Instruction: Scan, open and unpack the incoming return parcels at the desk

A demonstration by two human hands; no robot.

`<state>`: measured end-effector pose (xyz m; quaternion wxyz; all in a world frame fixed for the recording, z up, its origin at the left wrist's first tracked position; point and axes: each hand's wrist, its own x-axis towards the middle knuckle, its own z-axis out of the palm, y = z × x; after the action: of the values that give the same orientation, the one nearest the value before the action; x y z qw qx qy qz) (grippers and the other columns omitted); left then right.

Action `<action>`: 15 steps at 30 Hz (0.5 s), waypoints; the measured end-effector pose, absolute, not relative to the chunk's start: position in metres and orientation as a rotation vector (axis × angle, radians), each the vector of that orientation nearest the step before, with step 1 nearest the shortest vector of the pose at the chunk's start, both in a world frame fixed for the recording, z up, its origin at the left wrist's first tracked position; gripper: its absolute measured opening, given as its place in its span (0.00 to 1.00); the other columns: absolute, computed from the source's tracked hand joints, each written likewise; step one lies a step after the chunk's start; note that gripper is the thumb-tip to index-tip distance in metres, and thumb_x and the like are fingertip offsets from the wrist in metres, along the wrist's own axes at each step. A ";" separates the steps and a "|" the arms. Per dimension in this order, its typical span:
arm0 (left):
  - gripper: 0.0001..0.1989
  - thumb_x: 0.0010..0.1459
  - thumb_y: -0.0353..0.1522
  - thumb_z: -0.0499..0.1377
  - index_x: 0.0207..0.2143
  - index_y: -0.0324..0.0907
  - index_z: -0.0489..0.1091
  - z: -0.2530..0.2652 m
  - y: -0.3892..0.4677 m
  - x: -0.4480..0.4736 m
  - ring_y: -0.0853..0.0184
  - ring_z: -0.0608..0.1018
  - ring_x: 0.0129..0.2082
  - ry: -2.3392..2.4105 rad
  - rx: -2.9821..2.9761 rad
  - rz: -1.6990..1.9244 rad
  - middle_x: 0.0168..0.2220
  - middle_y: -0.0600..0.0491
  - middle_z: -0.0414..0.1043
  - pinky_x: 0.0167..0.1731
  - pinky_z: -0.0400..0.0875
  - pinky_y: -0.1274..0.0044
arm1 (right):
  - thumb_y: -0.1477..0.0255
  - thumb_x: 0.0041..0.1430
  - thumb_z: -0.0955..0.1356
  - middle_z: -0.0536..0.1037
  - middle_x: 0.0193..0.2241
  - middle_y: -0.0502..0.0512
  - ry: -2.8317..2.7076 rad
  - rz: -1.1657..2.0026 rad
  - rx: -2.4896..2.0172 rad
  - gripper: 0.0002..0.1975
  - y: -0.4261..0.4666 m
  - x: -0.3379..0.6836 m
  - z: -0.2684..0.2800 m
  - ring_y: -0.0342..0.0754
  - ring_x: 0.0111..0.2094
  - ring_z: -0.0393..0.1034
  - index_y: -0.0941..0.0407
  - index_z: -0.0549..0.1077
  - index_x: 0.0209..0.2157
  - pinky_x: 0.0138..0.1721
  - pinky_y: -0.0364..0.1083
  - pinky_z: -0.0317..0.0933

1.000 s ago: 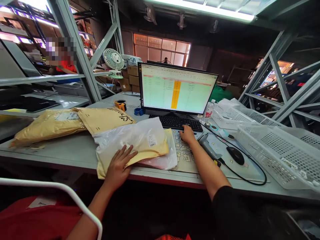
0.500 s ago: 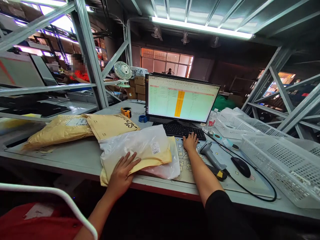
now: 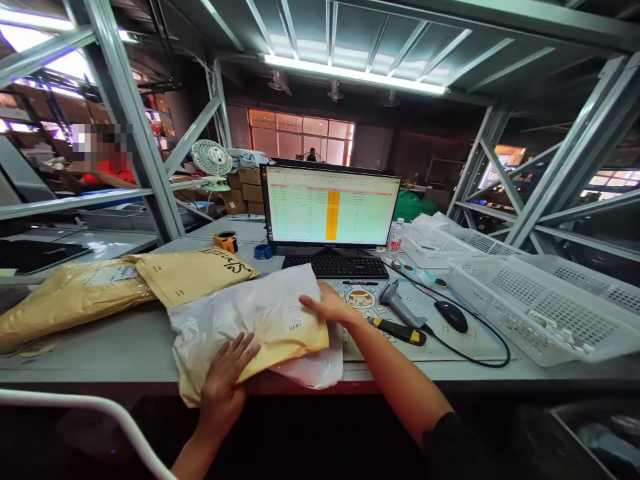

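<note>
A white-and-yellow plastic mailer bag with a small printed label lies at the table's front edge, on top of another whitish bag. My left hand rests on its lower left part, fingers stretched out over the plastic. At the bag's right edge is my right hand, its thumb on top and the other fingers out of sight behind the edge, gripping it. Left of it lie a yellow mailer with black lettering and a bulging plastic-wrapped yellow parcel.
Behind the bags stand a monitor and a keyboard. To the right are a barcode scanner, a yellow-black box cutter, a mouse and white perforated baskets. Tape rolls and a fan are at the back left.
My right hand has left the keyboard and moved left and down onto the bag's right edge. My left hand stays on the bag. The camera view has turned right.
</note>
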<state>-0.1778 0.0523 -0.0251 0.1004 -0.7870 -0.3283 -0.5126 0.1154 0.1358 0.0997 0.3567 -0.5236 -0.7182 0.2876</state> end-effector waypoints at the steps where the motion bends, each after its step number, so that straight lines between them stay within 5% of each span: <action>1: 0.47 0.56 0.15 0.47 0.74 0.56 0.60 -0.027 0.045 -0.175 0.61 0.60 0.76 -0.938 -2.334 -1.496 0.74 0.56 0.61 0.76 0.54 0.59 | 0.39 0.54 0.75 0.70 0.66 0.63 -1.857 0.743 -1.389 0.48 0.129 0.116 0.099 0.65 0.68 0.63 0.51 0.68 0.68 0.69 0.62 0.58; 5: 0.45 0.55 0.16 0.48 0.72 0.55 0.64 -0.042 0.013 -0.165 0.60 0.71 0.70 -0.809 -2.384 -1.400 0.67 0.54 0.72 0.71 0.62 0.62 | 0.44 0.39 0.83 0.52 0.76 0.68 -1.800 0.777 -1.679 0.66 0.103 0.121 0.093 0.74 0.75 0.47 0.50 0.59 0.74 0.72 0.68 0.47; 8: 0.45 0.53 0.16 0.48 0.70 0.54 0.67 -0.054 -0.002 -0.164 0.61 0.73 0.68 -0.767 -2.449 -1.359 0.64 0.55 0.75 0.67 0.65 0.64 | 0.51 0.36 0.86 0.53 0.75 0.73 -1.746 0.812 -1.704 0.73 0.085 0.118 0.084 0.73 0.74 0.52 0.53 0.50 0.77 0.71 0.65 0.51; 12: 0.38 0.55 0.19 0.50 0.65 0.52 0.72 -0.049 -0.007 -0.166 0.60 0.73 0.68 -0.739 -2.467 -1.340 0.65 0.56 0.75 0.68 0.64 0.65 | 0.63 0.40 0.83 0.76 0.61 0.66 -1.579 1.026 -1.431 0.55 0.066 0.114 0.076 0.64 0.60 0.73 0.58 0.63 0.69 0.62 0.58 0.67; 15: 0.31 0.62 0.24 0.54 0.66 0.52 0.71 -0.021 -0.007 -0.173 0.59 0.74 0.67 -0.660 -2.517 -1.247 0.67 0.54 0.72 0.65 0.69 0.68 | 0.67 0.42 0.80 0.80 0.55 0.61 -1.417 1.087 -1.310 0.43 0.040 0.133 0.089 0.62 0.55 0.77 0.56 0.70 0.62 0.57 0.59 0.71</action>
<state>-0.1734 -0.0065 -0.0207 0.1278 -0.8651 -0.2270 -0.4287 0.1330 0.0396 0.0887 0.4470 -0.5292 -0.5721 0.4391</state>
